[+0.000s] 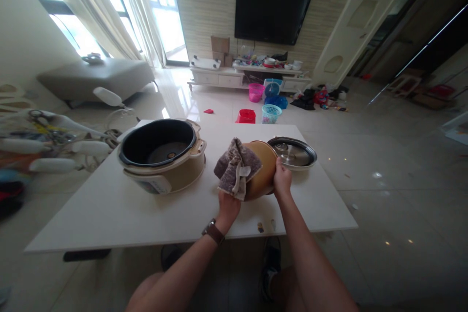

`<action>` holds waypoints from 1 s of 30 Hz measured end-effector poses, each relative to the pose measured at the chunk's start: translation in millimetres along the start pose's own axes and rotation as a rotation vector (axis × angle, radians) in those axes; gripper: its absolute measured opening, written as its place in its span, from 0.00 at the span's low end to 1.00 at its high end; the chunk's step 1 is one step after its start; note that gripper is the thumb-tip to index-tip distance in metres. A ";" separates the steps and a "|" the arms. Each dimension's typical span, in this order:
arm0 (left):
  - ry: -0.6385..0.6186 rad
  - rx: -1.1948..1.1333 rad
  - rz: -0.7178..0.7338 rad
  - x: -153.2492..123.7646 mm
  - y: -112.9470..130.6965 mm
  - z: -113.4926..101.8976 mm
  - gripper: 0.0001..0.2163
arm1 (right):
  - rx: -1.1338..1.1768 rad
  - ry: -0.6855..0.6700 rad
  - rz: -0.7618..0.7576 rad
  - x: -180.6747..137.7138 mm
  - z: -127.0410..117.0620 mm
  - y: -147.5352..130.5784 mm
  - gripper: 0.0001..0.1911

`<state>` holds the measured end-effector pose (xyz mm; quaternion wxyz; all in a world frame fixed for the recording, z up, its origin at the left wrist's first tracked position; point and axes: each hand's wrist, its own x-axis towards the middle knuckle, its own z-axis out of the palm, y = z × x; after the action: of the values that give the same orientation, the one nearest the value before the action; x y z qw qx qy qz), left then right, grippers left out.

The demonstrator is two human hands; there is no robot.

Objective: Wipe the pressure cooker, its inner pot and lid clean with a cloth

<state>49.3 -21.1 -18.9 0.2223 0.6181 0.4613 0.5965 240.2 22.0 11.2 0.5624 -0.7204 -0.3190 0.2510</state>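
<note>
Over a white tabletop [109,224], a tilted pot [266,165] was gripped near its rim by the curled right hand [282,179], apparently for steadiness, while a cloth [232,169] was clasped against its outside by the left hand [228,208], fingers mostly hidden. Left of the hands, a cooker [186,170] was placed; just beyond the right hand, a lid [297,155] was partly blocked by the pot.

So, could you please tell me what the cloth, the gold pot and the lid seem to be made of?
Cloth: soft fabric, perhaps plush or terry, as its mottled grey-brown surface looks fuzzy and hangs in folds.
Gold pot: probably metal, perhaps coated, judging by its smooth, evenly coloured outside with a soft sheen.
Lid: likely steel, since its silvery face looks shiny.
</note>
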 end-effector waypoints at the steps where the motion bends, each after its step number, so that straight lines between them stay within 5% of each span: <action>1: 0.017 -0.013 -0.041 4.8 -4.9 -1.1 0.19 | -0.003 -0.006 -0.009 -1.1 0.7 -0.7 0.42; 12: 0.319 -0.108 -0.634 25.8 -48.8 -7.4 0.14 | -0.083 -0.039 -0.073 -17.2 7.4 -13.0 0.41; 19: 0.314 -0.101 -0.510 -9.7 -29.9 6.9 0.16 | -0.058 0.022 -0.048 -15.1 8.4 -8.7 0.41; 24: 0.155 -0.047 -0.274 -39.9 -21.3 17.2 0.18 | -0.012 0.080 0.003 -6.7 4.8 -2.5 0.44; 30: 0.007 -0.048 -0.018 -28.4 -4.6 14.6 0.19 | 0.016 0.069 0.009 2.0 5.6 5.2 0.42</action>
<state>65.6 -38.6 -40.6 0.2407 0.6063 0.4532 0.6076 238.5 26.3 4.8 0.5779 -0.7253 -0.2943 0.2310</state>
